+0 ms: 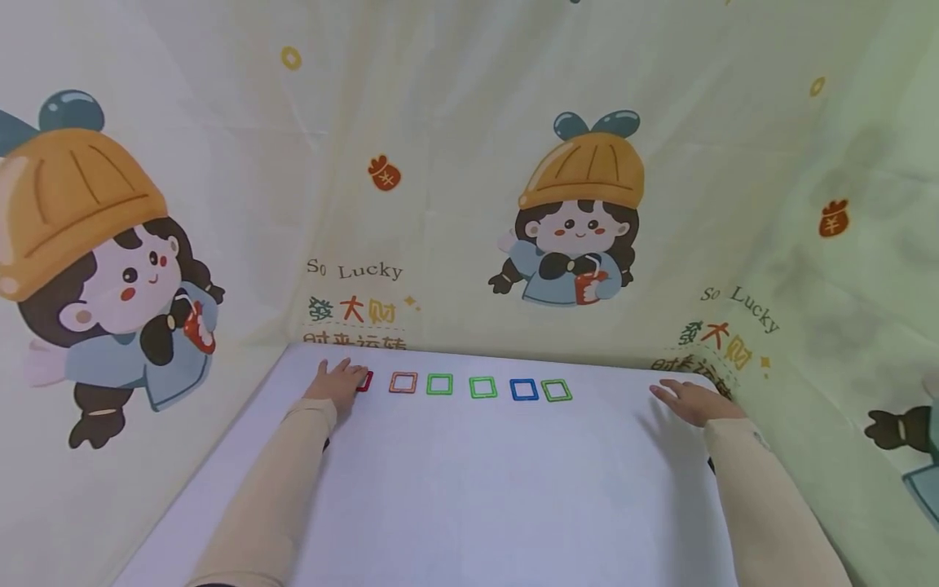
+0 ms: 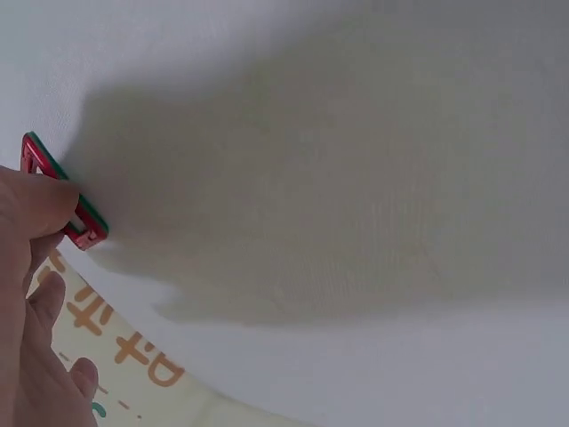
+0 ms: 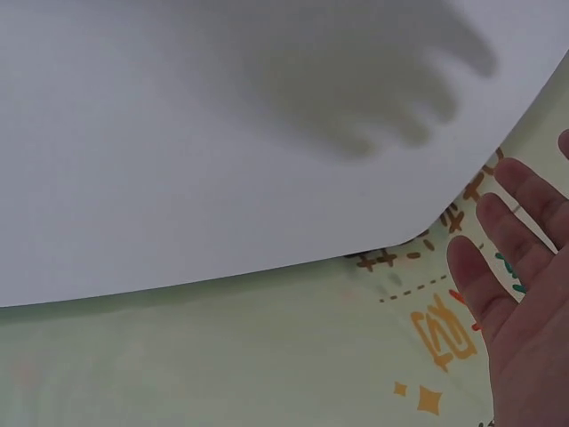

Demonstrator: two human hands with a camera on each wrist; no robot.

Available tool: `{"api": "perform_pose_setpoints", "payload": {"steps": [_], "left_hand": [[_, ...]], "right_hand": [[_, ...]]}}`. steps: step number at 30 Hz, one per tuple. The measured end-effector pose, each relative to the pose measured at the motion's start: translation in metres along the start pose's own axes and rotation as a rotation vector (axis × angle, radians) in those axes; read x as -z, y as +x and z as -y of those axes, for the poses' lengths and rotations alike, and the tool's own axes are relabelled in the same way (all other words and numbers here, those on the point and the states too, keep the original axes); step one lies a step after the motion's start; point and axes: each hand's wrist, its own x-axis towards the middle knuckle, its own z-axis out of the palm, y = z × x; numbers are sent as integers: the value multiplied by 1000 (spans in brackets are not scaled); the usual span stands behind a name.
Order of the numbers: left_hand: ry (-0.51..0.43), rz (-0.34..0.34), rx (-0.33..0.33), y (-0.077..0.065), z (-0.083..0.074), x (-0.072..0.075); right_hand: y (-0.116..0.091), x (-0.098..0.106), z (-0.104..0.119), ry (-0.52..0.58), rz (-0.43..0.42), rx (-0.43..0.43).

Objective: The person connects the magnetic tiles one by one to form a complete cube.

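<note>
At the far left of the white table, my left hand (image 1: 337, 385) pinches a red square frame (image 1: 364, 381) between thumb and fingers. In the left wrist view the red square frame (image 2: 86, 233) shows a green edge along one side, and the thumb covers part of it. To its right runs a row of hollow square frames: an orange one (image 1: 403, 382), a green one (image 1: 440, 384), another green one (image 1: 482, 387), a blue one (image 1: 524, 390) and a last green one (image 1: 557, 390). My right hand (image 1: 689, 401) hovers above the far right corner, fingers extended, holding nothing.
The white table (image 1: 506, 489) has a rounded far right corner (image 3: 413, 233). A cream cloth (image 1: 440, 228) printed with cartoon figures and lettering hangs behind the table and on both sides. Shadows of the hands fall on the tabletop.
</note>
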Motion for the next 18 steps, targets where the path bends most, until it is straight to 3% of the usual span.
{"api": "perform_pose_setpoints", "payload": {"steps": [7,18], "left_hand": [[79,-63,-32,2,9,0],[-50,71,-51,-8,16,4]], "right_hand": [[0,1,-2,-22,-7,3],[-4,-3,2,-2,26,-4]]}}
